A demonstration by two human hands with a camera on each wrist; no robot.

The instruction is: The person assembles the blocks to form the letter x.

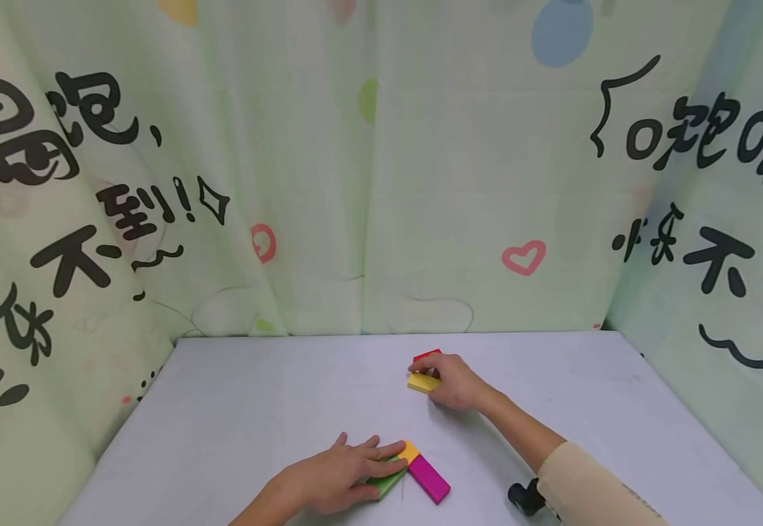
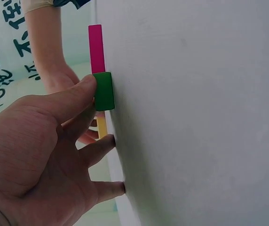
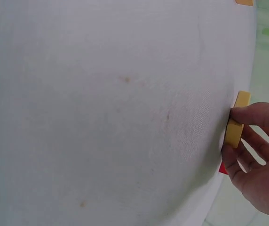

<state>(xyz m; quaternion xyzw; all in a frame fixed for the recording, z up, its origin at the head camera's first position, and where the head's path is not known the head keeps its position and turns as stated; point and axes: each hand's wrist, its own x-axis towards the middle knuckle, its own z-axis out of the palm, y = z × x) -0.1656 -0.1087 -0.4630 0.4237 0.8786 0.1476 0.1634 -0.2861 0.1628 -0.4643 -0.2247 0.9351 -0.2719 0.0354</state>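
Note:
In the head view my left hand [image 1: 338, 478] lies over a green block [image 1: 388, 482] near the table's front. Its thumb and fingers hold the green block [image 2: 103, 91] in the left wrist view, while other fingertips touch the tabletop. An orange block [image 1: 409, 451] and a magenta block [image 1: 430, 479] lie end to end beside it. Farther back, my right hand [image 1: 457, 381] pinches a yellow block [image 1: 423, 383] at the table surface. The right wrist view shows thumb and fingers around this yellow block [image 3: 234, 134]. A red block [image 1: 427, 356] sits just behind, partly hidden by the hand.
The white table [image 1: 276, 394] ends at a pale green printed curtain [image 1: 421, 183] that surrounds its back and sides. Near the right forearm there is a black object [image 1: 526, 498] at the sleeve [image 1: 585, 486].

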